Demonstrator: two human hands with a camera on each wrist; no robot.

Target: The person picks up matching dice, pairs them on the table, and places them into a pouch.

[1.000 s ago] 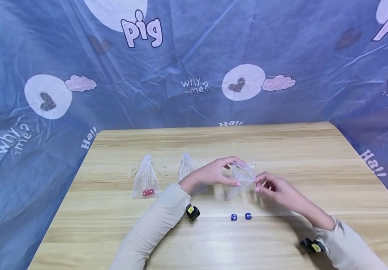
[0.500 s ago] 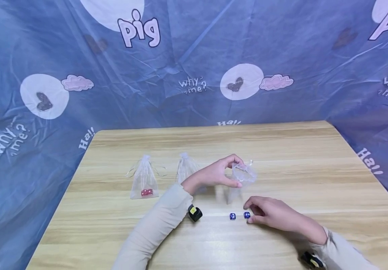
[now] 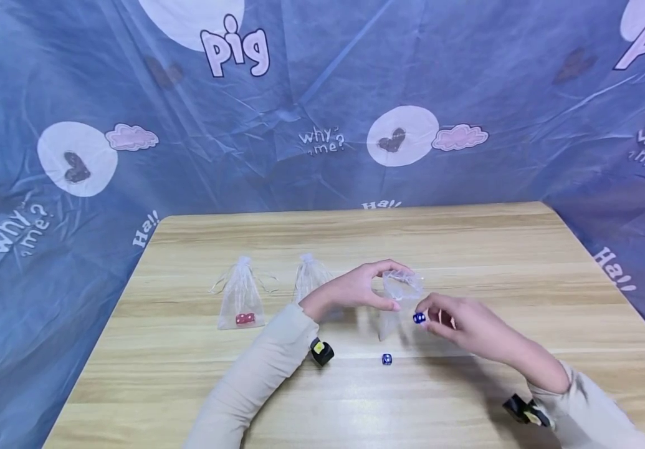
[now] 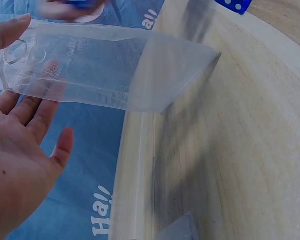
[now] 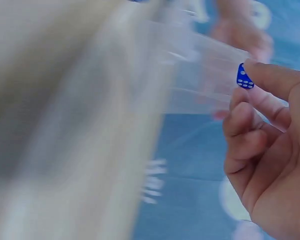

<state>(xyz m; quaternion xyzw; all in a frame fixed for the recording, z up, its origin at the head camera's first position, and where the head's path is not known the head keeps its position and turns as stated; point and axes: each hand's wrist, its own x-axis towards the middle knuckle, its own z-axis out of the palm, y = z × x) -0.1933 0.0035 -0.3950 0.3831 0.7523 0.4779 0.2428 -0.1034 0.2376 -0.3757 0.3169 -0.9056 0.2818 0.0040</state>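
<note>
My left hand (image 3: 358, 288) holds a sheer white drawstring bag (image 3: 392, 321) by its mouth, thumb and fingers spread across the opening. In the left wrist view the mesh of the bag (image 4: 110, 65) looks empty, and its bottom corners come down at the wooden tabletop. Between thumb and forefinger, my right hand (image 3: 468, 321) pinches a blue die (image 3: 419, 318) with white dots, raised just right of the bag. The right wrist view shows that die (image 5: 244, 76) at the fingertips, other fingers curled. A second blue die (image 3: 386, 359) lies on the table in front of the bag.
To the left stands a closed drawstring bag (image 3: 239, 293) with red dice (image 3: 245, 318) inside. Another white bag (image 3: 306, 277) is partly hidden behind my left forearm. A blue printed cloth (image 3: 277, 168) hangs behind the wooden table (image 3: 176, 386).
My right hand let go of the bag's rim, came down to the right-hand blue die, and has lifted it up beside the bag. The left hand has stayed at the bag's mouth.
</note>
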